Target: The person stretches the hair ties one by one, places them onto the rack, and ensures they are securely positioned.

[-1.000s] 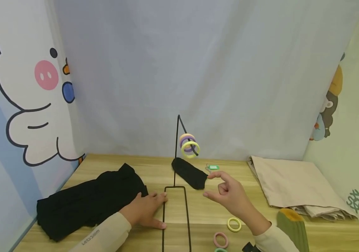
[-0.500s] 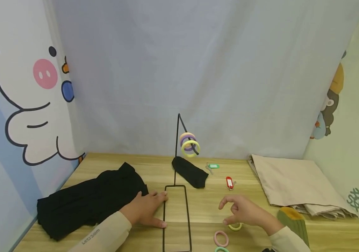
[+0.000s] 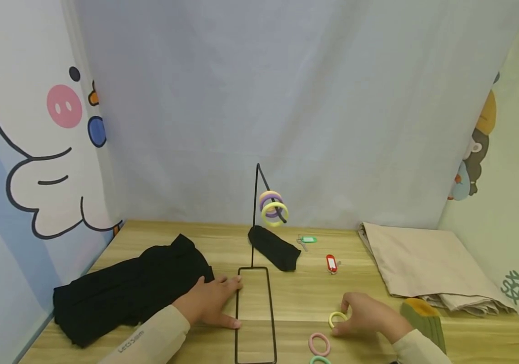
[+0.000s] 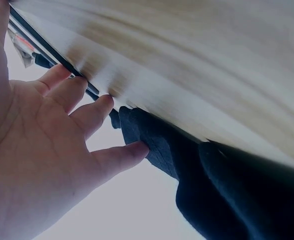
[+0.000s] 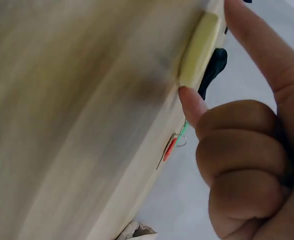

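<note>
My left hand [image 3: 214, 303] lies spread over the left bar of a black wire stand [image 3: 272, 313], fingertips and thumb on its base. In the left wrist view a black cloth [image 4: 162, 145] is beside the hand [image 4: 42, 135]. Three rings hang on the stand's arm: a yellow ring [image 3: 265, 216], a purple one and an orange one. At the right, my right hand [image 3: 368, 316] pinches another yellow ring [image 3: 331, 319], flat on the table, between thumb and index finger. The right wrist view shows this ring [image 5: 199, 50] at the fingertips; the other fingers are curled.
A pink ring [image 3: 319, 344] and a green ring [image 3: 320, 360] lie near the front. Behind are a black sock [image 3: 275, 247], a green key tag [image 3: 309, 239] and a red key tag [image 3: 331, 264]. Folded beige cloth [image 3: 427, 263] and a green sock [image 3: 425, 321] lie right; folded black clothing [image 3: 136, 283] lies left.
My right hand has come down and toward me from beside the black sock to the yellow ring on the table, uncovering the red key tag. My left hand has stayed on the stand.
</note>
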Tool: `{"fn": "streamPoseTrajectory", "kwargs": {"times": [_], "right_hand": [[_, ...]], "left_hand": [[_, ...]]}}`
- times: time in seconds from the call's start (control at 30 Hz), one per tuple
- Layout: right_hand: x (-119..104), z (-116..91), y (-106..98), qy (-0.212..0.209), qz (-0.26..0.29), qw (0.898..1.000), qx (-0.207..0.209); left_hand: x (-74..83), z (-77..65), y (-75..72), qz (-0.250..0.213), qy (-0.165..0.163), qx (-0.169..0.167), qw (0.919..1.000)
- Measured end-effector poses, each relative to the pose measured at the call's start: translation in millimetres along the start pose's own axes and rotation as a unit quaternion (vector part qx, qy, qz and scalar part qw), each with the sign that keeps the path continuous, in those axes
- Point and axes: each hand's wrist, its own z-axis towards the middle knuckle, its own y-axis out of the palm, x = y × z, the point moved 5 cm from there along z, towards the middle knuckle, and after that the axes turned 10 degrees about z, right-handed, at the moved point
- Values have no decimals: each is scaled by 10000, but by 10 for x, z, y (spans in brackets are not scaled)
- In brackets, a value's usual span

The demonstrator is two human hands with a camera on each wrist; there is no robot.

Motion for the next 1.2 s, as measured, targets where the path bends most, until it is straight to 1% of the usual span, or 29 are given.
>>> {"fn": "streamPoseTrajectory", "kwargs": {"times": [0.1,0.2,0.27,0.37,0.5,0.6,0.87,1.0,1.07,1.13,1.17,1.2], "right_hand": [[-27,4,40,279,11,9995,116],[-68,16,59,287,-62,9994,159],[-92,24,67,199,-93,9997,131],[-137,35,82,-74,-110,9998,136],[-259,43,110,-556,141,9983,134],[-407,29,119,-866,319,9956,168],[-859,-117,89,-1420,339,9877,562],[-1080,-226,53,-1851,299,9785,863],[-1195,-287,25,-2092,227,9718,1064],[-1316,-356,-10,-2452,72,9598,1362],[-1378,-392,-33,-2675,-22,9507,1568],[-1444,-431,-60,-2953,-121,9380,1813]], "left_hand": [[3,-9,-2,-12,14,10,10000],[7,-13,-11,-25,9,5,10000],[8,-11,-15,-27,-17,-17,10000],[10,-7,-20,-2,-51,-47,10000],[12,-11,-21,14,-53,-61,10000],[15,-20,-24,-7,-32,-56,10000],[15,-11,-11,-87,14,-38,10000],[1,1,0,-20,2,-51,10000],[0,3,1,-5,-5,-52,10000],[0,3,4,0,-6,-53,10000],[2,1,4,-3,-2,-45,10000],[4,1,7,-8,8,-37,10000]]}}
